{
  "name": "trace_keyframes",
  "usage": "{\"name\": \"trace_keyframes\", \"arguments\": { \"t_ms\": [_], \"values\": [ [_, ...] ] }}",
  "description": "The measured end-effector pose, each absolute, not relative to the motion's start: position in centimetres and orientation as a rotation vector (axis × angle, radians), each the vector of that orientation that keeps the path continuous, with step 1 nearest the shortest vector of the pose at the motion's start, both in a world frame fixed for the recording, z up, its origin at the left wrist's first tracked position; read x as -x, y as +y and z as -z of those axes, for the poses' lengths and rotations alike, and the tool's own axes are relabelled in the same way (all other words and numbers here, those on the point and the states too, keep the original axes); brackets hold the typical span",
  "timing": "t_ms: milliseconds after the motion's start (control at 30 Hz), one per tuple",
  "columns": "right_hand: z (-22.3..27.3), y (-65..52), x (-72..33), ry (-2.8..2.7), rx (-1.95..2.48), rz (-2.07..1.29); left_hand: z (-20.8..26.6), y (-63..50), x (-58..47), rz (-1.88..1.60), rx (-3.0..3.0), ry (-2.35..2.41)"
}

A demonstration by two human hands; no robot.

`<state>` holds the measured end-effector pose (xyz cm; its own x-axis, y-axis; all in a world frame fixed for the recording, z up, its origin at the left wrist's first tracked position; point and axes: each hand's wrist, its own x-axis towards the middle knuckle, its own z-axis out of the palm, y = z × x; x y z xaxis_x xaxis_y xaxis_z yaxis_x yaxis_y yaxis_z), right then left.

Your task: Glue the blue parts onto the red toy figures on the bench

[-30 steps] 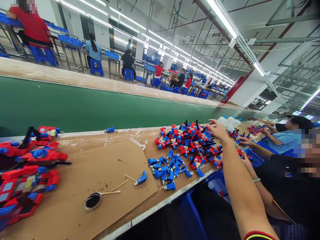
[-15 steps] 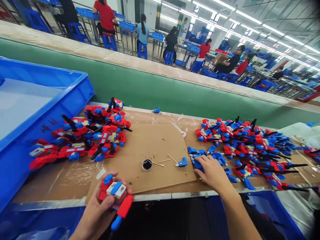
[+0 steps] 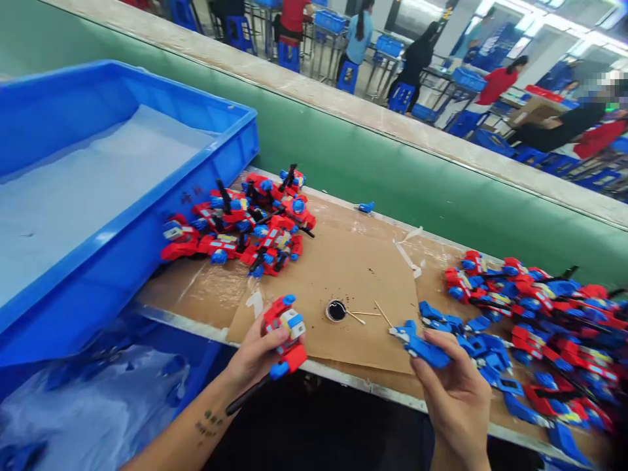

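My left hand (image 3: 258,350) is closed around a toy robot body (image 3: 289,327) in red, blue and white, held above the table's front edge. A black stick-like part sticks out below it, by my wrist. Between the thumb and fingers of my right hand (image 3: 456,386) is a blue toy leg (image 3: 429,350). Its grey-white end region overlaps another blue shape at the cardboard's right side; whether that is a separate piece, I cannot tell. On the cardboard sheet (image 3: 363,261) stand a small round pot of black paint (image 3: 336,310) and cotton swabs (image 3: 363,314).
Red-and-blue toy robots (image 3: 267,222) are heaped at the left beside a large blue crate (image 3: 196,150). More toy robots (image 3: 540,307) and loose blue legs (image 3: 490,356) cover the right. A green partition (image 3: 392,170) runs along the back. Another blue bin (image 3: 161,347) sits below left.
My right hand has lifted from the blue leg pile and moved nearer, now gripping a blue leg. My left hand still holds the toy body. The view has swung left.
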<state>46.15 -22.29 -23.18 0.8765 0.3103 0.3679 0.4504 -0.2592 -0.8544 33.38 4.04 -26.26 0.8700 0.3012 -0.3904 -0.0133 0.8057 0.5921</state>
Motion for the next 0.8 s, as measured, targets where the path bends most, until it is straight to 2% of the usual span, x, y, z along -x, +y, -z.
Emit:
{"name": "trace_keyframes", "arguments": {
  "t_ms": [233,367,600,800],
  "values": [
    [19.6,-13.4,-49.2,-1.515,2.074,-0.183,25.7,4.4,-33.5,-0.201,-0.643,0.407],
    [18.5,-12.2,-50.9,-1.705,2.092,-0.233,26.8,4.5,-33.3,-0.209,-0.583,0.354],
    [20.9,-12.6,-52.7,-1.373,2.026,-0.324,27.3,4.5,-33.2,-0.142,-0.575,0.35],
    [23.4,-14.2,-49.8,-0.637,1.496,-0.272,25.8,4.0,-33.4,-0.127,-0.534,0.435]
  ]
}}
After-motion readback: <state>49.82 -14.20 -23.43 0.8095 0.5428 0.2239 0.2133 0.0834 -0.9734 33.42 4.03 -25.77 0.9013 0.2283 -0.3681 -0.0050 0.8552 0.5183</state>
